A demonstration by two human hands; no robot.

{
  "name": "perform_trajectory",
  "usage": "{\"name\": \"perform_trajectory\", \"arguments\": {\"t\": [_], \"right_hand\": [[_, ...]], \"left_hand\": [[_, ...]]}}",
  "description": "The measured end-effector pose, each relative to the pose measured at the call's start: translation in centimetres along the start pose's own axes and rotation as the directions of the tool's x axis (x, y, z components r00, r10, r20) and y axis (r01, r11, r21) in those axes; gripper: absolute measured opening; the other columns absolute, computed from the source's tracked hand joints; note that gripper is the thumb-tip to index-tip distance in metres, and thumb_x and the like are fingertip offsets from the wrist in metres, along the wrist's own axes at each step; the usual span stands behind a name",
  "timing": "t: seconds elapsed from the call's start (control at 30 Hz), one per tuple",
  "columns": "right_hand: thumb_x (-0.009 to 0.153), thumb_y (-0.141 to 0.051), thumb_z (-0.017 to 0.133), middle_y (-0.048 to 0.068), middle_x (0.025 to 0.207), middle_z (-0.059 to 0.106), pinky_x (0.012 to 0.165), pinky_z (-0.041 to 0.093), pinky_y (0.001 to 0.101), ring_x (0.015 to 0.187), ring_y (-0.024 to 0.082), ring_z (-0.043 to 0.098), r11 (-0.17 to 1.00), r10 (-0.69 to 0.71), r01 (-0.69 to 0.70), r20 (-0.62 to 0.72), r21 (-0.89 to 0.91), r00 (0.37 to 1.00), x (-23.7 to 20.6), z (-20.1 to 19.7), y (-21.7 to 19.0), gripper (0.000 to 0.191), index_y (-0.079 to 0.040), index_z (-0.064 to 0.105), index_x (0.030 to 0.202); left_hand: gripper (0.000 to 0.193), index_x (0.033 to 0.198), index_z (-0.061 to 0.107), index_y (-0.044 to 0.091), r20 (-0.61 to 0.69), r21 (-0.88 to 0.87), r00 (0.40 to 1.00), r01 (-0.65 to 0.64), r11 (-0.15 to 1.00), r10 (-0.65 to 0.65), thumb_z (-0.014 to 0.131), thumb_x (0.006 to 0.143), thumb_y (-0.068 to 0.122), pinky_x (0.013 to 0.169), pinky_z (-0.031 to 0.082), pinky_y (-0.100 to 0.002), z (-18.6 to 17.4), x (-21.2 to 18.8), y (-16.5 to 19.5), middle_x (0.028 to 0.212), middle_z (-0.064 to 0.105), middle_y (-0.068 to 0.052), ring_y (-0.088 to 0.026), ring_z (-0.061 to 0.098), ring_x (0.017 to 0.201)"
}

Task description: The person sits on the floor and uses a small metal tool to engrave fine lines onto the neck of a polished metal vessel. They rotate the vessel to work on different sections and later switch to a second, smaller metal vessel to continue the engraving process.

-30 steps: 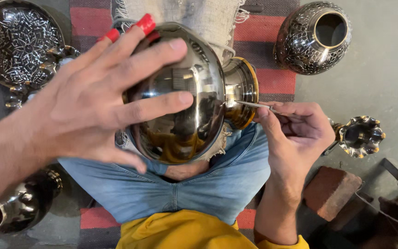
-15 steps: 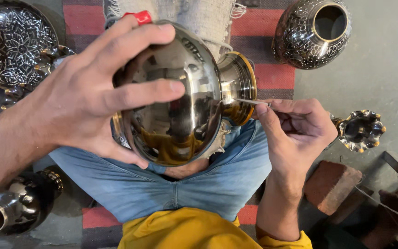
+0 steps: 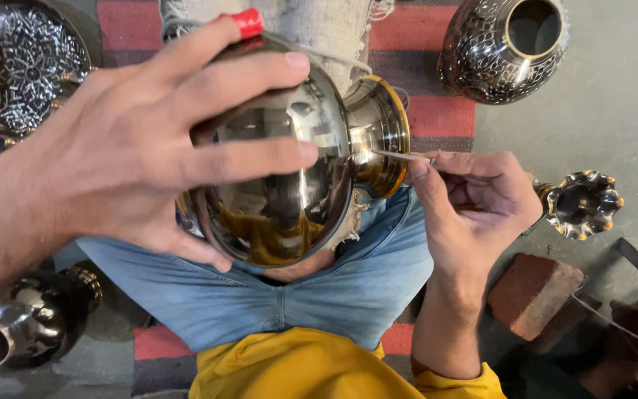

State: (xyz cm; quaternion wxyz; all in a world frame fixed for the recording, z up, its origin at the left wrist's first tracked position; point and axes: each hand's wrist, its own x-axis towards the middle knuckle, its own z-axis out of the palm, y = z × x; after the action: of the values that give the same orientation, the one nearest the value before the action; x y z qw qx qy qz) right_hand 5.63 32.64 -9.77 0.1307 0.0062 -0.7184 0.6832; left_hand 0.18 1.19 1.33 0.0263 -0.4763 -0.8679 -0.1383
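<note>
Left hand shifted over vase, tool touching

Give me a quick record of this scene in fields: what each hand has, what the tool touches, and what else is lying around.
Left hand: left hand spread over the polished metal vase, fingers across its round body
Right hand: right hand pinching a thin metal tool
Tool contact: tip meets the vase at its narrow neck, near the gold rim
Support: vase sits above the lap in blue jeans
Around: engraved plate upper left, patterned pot upper right, small fluted cup right, brick, dark vase lower left
</note>
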Motion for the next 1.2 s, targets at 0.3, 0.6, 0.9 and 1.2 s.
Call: {"name": "perform_trajectory", "arguments": {"t": [0.3, 0.6, 0.9, 1.2], "right_hand": [[0.099, 0.009, 0.08, 0.018, 0.099, 0.075, 0.081, 0.063, 0.023, 0.09, 0.015, 0.076, 0.996, 0.022, -0.023, 0.013, 0.083, 1.0, -0.6, 0.0, 0.1, 0.019, 0.005, 0.061, 0.099], [0.099, 0.01, 0.081, 0.017, 0.097, 0.074, 0.08, 0.061, 0.0212, 0.088, 0.014, 0.074, 0.999, 0.049, -0.049, 0.007, 0.018, 0.999, -0.3, 0.0, -0.6, 0.02, 0.006, 0.062, 0.099], [0.099, 0.011, 0.081, 0.015, 0.094, 0.074, 0.077, 0.061, 0.0206, 0.086, 0.014, 0.075, 1.0, 0.026, -0.026, 0.02, 0.0, 0.999, -0.1, -0.2, -0.5, 0.018, 0.007, 0.063, 0.101], [0.099, 0.009, 0.082, 0.015, 0.096, 0.075, 0.077, 0.06, 0.0196, 0.086, 0.012, 0.074, 1.0, 0.019, -0.019, 0.036, 0.006, 0.999, -0.1, -0.4, -0.2, 0.019, 0.007, 0.063, 0.098]], "left_hand": [[0.13, 0.147, 0.039, 0.018, -0.052, -0.283, 0.994, 0.082, 0.956, -0.101, 0.096, 0.038, 0.06, 0.108, 0.049, -0.054, 0.3, -0.1, -1.2, 0.155, 0.039, -0.017, -0.046, 0.051, 0.138], [0.12, 0.146, 0.047, 0.031, 0.012, -0.036, 0.998, 0.058, 0.998, -0.058, 0.09, 0.039, 0.067, 0.094, 0.053, -0.052, -1.1, 0.2, 1.3, 0.158, 0.037, -0.017, -0.049, 0.044, 0.142], [0.119, 0.142, 0.053, 0.031, -0.001, 0.005, 0.995, 0.103, 0.995, -0.103, 0.091, 0.036, 0.068, 0.092, 0.055, -0.053, -0.1, 0.3, 1.2, 0.153, 0.044, -0.013, -0.048, 0.047, 0.14], [0.129, 0.15, 0.041, 0.019, 0.002, -0.194, 0.987, 0.158, 0.968, -0.161, 0.092, 0.041, 0.066, 0.109, 0.05, -0.056, -0.9, 1.0, 0.0, 0.156, 0.037, -0.02, -0.046, 0.047, 0.14]]}}
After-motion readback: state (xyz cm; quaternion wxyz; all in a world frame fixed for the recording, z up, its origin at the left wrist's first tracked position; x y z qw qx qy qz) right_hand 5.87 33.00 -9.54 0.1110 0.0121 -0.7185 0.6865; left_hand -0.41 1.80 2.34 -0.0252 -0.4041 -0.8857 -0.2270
